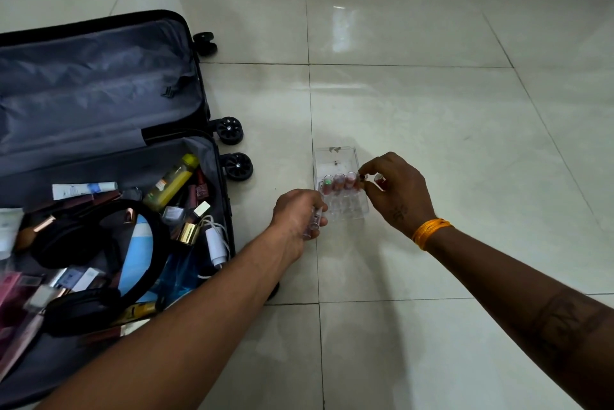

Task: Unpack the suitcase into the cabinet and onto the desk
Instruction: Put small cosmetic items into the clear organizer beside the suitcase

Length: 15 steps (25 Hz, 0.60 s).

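Your left hand (pixel 296 210) gripped a small clear tube (pixel 314 222) in its curled fingers at the near left corner of the clear plastic compartment organiser (pixel 339 157), which stood on the pale tiled floor (pixel 432 110) just right of the open black suitcase (pixel 99 77), while your right hand (pixel 395 188), an orange band (pixel 428 232) at its wrist, pinched a small dark-tipped item (pixel 361 176) at the organiser's right edge. Three small tubes (pixel 339 182) stood in a row in the organiser; the suitcase's near half held black headphones (pixel 99 243), a yellow bottle (pixel 172 182), a white charger (pixel 216 243) and assorted cosmetics.
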Motion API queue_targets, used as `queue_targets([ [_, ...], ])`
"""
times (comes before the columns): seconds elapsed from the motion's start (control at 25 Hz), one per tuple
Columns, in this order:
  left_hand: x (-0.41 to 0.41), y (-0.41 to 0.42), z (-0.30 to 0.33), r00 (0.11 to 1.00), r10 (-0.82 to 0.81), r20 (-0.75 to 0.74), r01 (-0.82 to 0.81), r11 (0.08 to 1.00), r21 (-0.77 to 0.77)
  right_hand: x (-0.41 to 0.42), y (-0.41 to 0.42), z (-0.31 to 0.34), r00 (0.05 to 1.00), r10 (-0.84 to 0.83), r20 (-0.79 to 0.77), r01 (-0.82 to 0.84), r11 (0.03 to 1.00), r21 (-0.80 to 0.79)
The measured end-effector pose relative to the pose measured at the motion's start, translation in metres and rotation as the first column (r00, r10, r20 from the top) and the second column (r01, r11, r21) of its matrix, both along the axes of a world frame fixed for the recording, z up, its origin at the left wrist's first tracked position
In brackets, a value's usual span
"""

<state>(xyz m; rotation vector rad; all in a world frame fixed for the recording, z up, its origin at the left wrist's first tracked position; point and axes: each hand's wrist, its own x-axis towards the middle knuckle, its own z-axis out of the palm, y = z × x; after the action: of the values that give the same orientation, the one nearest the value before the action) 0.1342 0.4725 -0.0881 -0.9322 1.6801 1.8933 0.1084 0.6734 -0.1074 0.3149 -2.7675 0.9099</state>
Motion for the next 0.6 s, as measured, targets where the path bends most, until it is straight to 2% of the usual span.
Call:
queue_targets([
  [0.12,0.000,0.000,0.001,1.000,0.003,-0.004,-0.003,1.000,0.001,0.003,-0.004,0.005,0.999,-0.018,0.035,0.019,0.999,-0.030],
  [0.2,0.002,0.001,0.003,1.000,-0.004,-0.006,0.004,1.000,-0.015,0.008,-0.007,0.012,0.985,-0.091,0.148,0.109,0.987,-0.121],
  [0.24,0.002,0.001,0.006,1.000,-0.002,-0.008,0.001,1.000,-0.024,0.010,-0.007,0.017,0.952,-0.127,0.277,0.202,0.944,-0.260],
  [0.28,0.003,0.001,0.008,1.000,0.006,-0.008,-0.006,0.999,-0.031,0.011,-0.007,0.021,0.906,-0.123,0.405,0.302,0.860,-0.413],
  [0.36,0.005,0.001,0.011,1.000,0.011,-0.006,-0.011,0.999,-0.037,0.014,-0.002,0.026,0.852,-0.072,0.519,0.422,0.682,-0.597],
  [0.4,0.006,0.002,0.011,1.000,0.004,-0.010,-0.004,0.999,-0.045,0.016,0.002,0.027,0.858,-0.063,0.510,0.429,0.635,-0.643],
  [0.44,0.008,0.003,0.011,1.000,-0.008,-0.023,0.006,0.998,-0.064,0.020,0.005,0.027,0.876,-0.068,0.477,0.410,0.628,-0.662],
  [0.6,0.012,0.008,0.011,0.995,-0.040,-0.087,0.031,0.994,-0.105,0.031,0.009,0.023,0.921,-0.111,0.373,0.332,0.722,-0.607],
])
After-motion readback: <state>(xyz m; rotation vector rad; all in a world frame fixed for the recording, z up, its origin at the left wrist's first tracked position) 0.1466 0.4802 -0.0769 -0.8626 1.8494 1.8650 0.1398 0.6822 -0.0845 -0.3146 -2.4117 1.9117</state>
